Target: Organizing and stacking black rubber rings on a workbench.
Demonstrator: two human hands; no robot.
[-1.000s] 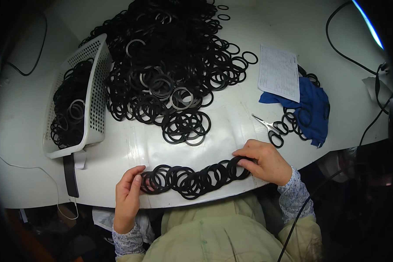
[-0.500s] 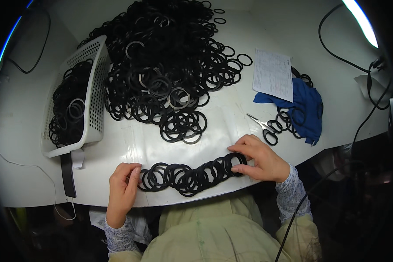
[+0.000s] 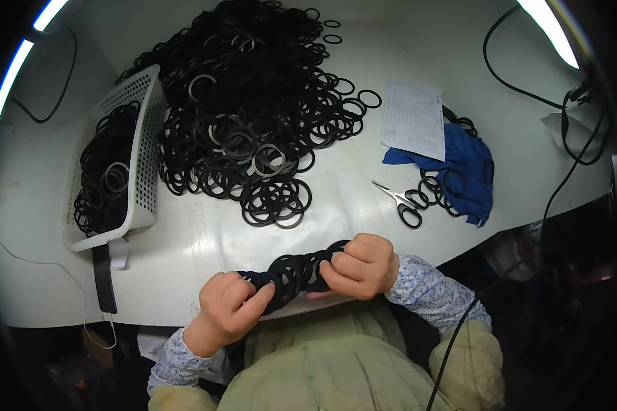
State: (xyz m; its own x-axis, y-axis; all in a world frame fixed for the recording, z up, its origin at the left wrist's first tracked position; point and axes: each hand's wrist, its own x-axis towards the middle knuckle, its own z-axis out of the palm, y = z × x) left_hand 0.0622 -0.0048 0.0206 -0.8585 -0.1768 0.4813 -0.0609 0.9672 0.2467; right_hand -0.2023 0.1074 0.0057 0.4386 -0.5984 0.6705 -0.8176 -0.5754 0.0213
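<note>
Head view: black ring row (image 3: 292, 272) between left grip (image 3: 229, 306) and right grip (image 3: 362, 267), both clenched around ends.

Through my feed, the bunched rings (image 3: 291, 270) at the near side read as plain black, and the big heap (image 3: 253, 103) at the far side matches them, though a few silvery-grey rings (image 3: 253, 163) fleck it. To the left I get a white basket (image 3: 145, 161), its walls patterned with rows of small holes, around more black. The desk (image 3: 164, 288) is white too. At the right I see a strong blue cloth (image 3: 469, 178) (the boldest colour I have), a white paper (image 3: 413, 120) with fine grey print, and scissors (image 3: 401, 198) with silver blades and black handles. Both sleeves (image 3: 425, 277) carry a small blue-violet print on white; the near garment (image 3: 322, 363) is pale olive green.
</note>
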